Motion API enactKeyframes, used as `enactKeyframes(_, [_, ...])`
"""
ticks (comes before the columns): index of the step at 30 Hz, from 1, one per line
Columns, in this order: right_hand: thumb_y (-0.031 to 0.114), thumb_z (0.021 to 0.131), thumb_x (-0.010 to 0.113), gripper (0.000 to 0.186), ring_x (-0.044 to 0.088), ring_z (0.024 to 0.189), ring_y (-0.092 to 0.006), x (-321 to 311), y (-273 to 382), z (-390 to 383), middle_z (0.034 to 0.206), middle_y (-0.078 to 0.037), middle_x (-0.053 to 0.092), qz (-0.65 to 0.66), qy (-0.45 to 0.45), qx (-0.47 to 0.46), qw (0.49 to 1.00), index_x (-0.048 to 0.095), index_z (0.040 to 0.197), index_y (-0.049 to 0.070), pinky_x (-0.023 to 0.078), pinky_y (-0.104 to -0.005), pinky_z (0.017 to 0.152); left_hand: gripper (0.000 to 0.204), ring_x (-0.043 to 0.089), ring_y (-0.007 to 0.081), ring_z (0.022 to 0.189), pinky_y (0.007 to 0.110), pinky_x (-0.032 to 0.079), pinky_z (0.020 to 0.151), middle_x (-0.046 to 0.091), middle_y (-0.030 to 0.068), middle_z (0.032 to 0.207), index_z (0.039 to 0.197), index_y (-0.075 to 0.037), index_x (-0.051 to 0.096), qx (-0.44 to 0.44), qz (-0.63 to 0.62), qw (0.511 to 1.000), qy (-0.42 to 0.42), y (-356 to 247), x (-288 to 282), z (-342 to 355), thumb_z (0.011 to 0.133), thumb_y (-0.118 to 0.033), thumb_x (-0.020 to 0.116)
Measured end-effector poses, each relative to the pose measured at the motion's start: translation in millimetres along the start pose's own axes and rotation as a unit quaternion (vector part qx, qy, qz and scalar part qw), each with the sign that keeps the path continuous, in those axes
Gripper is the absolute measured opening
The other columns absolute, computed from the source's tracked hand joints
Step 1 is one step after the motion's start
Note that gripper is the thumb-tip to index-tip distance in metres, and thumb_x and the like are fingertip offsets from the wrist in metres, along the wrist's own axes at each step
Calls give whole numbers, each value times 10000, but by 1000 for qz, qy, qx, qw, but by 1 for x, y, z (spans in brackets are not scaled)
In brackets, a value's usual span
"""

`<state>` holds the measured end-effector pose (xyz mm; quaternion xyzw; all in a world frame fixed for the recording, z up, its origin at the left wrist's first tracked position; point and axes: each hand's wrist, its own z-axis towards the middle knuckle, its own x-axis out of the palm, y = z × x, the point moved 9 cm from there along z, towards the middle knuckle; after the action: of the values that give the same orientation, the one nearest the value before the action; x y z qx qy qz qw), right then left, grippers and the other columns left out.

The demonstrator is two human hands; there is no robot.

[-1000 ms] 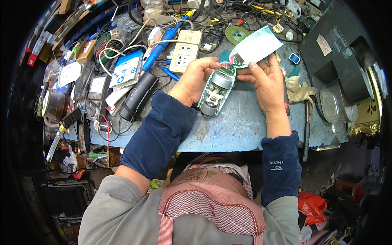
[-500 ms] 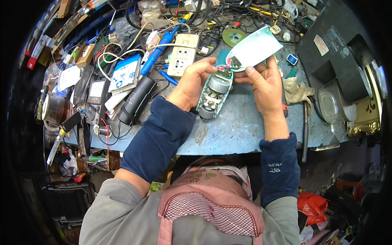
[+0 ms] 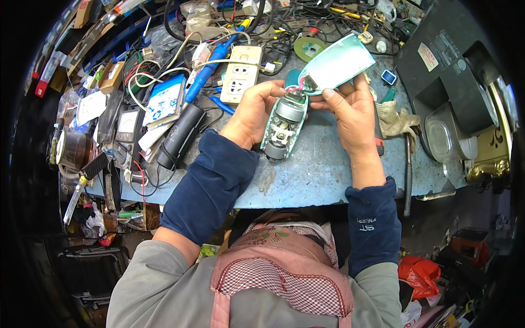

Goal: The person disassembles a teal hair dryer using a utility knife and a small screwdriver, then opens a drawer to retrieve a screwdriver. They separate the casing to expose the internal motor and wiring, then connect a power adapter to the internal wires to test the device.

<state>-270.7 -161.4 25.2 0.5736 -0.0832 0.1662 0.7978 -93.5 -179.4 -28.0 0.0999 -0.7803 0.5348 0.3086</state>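
My left hand (image 3: pixel 257 112) grips an opened mint-green housing (image 3: pixel 283 127) with a cylindrical motor and white mechanism inside. Its thumb lies near pink wires (image 3: pixel 301 85) at the top end. My right hand (image 3: pixel 353 112) holds the detached pale shell cover (image 3: pixel 337 63), thumb at its lower edge. The wires and a small dark part join cover and housing. A teal part (image 3: pixel 293 75) is partly visible behind them.
The blue bench (image 3: pixel 317 175) carries a white socket strip (image 3: pixel 241 71), blue tool (image 3: pixel 217 54), black cylinder (image 3: pixel 180 136), booklet (image 3: pixel 164 98), green disc (image 3: pixel 306 49) and tangled cables. At right are a glove (image 3: pixel 396 121), a rod (image 3: pixel 407 175), a dark case (image 3: pixel 437 71) and a clear container (image 3: pixel 443 136).
Both hands have shifted slightly to the left with the housing and cover. The grip looks the same, and the cover stays raised to the upper right.
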Motion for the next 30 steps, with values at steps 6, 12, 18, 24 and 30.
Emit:
enactKeyframes(6, [3,1040,695,631,750,1157,-253,-1,-2,0,1401,-182,666,-4,-3,8,1000,379,1587,17,682,-366,884,631,796,471,971,529,683,843,759,304,1193,1491,84,459,0,-1,1000,-7,0,1,-1,930,-174,585])
enactKeyframes(12, [5,1044,673,575,771,1101,-262,-2,-3,0,1364,-184,694,9,-4,22,1000,408,1554,14,682,-375,879,641,794,477,983,541,679,861,757,301,1200,1501,80,442,3,-7,1000,2,0,1,0,929,-166,596])
enactKeyframes(18, [11,1044,655,536,786,1059,-279,-7,-10,1,1320,-197,718,24,-10,53,998,427,1530,3,682,-381,856,654,792,484,991,547,676,870,750,297,1217,1512,66,429,6,-5,1000,-5,0,-2,1,933,-160,634])
enactKeyframes(24, [20,1055,639,518,787,1037,-286,-8,-14,2,1309,-210,713,62,-12,86,994,424,1525,-12,680,-391,860,664,799,460,985,531,680,867,756,278,1214,1508,66,444,19,7,1000,11,-1,0,1,934,-154,695])
enactKeyframes(30, [31,1062,639,515,785,1023,-280,-9,-18,1,1297,-212,710,71,-20,101,992,424,1528,-15,678,-392,856,586,820,370,951,452,697,827,775,232,1166,1431,70,555,22,27,998,45,0,5,2,938,-167,766])
